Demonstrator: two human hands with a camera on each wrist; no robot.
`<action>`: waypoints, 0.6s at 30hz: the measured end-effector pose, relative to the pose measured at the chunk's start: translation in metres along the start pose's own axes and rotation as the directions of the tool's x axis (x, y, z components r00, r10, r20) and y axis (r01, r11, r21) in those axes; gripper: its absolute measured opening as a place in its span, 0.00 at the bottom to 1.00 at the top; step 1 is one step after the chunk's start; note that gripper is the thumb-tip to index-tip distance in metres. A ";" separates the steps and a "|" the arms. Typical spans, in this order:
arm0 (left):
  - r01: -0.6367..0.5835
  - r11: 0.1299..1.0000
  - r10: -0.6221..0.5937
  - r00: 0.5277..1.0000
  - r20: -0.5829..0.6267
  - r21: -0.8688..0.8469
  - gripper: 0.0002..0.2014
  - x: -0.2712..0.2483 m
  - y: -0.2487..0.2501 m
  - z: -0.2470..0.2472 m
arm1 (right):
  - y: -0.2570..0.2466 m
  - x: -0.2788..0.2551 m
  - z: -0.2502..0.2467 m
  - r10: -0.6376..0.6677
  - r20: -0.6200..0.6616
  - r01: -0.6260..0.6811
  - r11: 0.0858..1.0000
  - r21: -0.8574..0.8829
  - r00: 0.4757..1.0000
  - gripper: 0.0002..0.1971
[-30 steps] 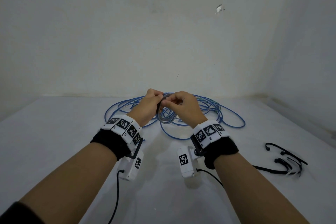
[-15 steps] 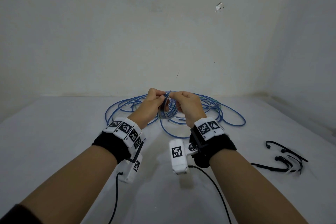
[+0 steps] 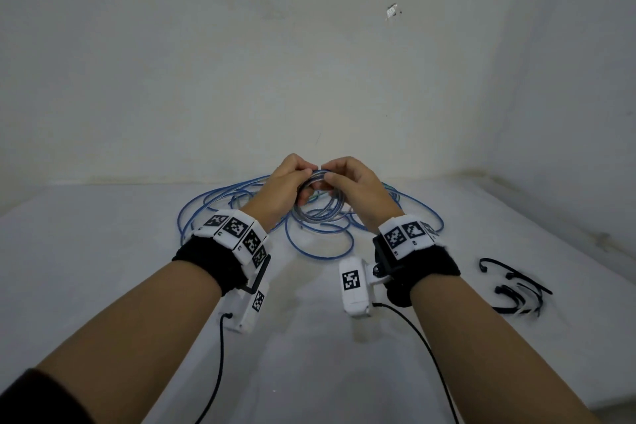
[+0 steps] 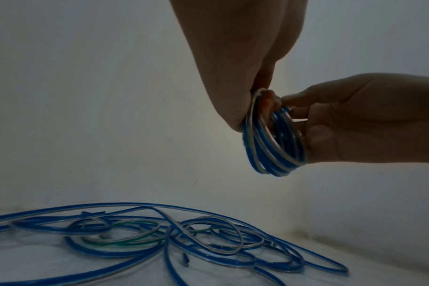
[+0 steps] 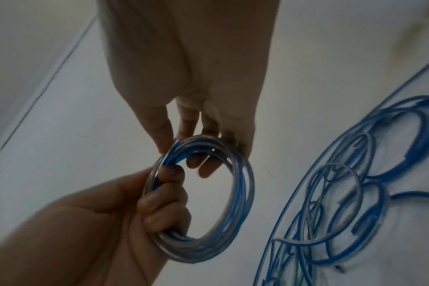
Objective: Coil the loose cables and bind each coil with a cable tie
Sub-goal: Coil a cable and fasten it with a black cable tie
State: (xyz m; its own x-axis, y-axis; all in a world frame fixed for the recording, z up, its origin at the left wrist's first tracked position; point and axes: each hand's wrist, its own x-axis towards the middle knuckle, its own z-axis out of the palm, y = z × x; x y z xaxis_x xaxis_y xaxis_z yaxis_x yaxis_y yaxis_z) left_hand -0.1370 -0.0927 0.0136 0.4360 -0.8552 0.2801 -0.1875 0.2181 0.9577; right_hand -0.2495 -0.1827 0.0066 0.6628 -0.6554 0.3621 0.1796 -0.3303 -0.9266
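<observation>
Cable coil (image 3: 320, 198), blue and silvery, hangs in the air between both hands above the white surface (image 3: 103, 268). Black-and-white square code markers sit on the wristbands (image 3: 237, 234); no readable writing shows. The left hand (image 3: 285, 182) curls its fingers through the coil's side and grips the bunched turns. The right hand (image 3: 358, 186) pinches the top of the coil between thumb and fingertips. Whether a tie already binds the turns cannot be told. To the right lie black cable ties (image 3: 516, 286), partly blurred. Beyond the hands, loose cable (image 3: 206, 210) sprawls in loops, a thin green strand (image 4: 120, 241) tangled among them, partly hidden behind the hands.
</observation>
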 end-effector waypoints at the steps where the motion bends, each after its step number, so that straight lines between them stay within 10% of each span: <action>1: 0.004 1.000 -0.004 1.000 0.020 -0.012 0.10 0.003 0.001 0.004 | 0.001 -0.001 -0.004 0.011 -0.019 -0.009 0.998 0.066 1.000 0.07; 18: 0.164 0.985 -0.174 0.902 0.394 0.059 0.23 0.029 0.005 0.164 | 0.000 -0.066 -0.161 -0.045 -0.265 0.027 0.997 -0.072 0.963 0.08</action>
State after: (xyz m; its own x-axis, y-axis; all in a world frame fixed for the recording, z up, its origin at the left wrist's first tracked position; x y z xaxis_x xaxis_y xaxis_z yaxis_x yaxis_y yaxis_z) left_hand -0.2697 -0.1938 0.0156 0.0792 -0.9950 0.0604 -0.1649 0.0466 0.9852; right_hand -0.4103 -0.2482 -0.0008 0.4372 -0.7965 0.4177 0.1445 -0.3962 -0.9067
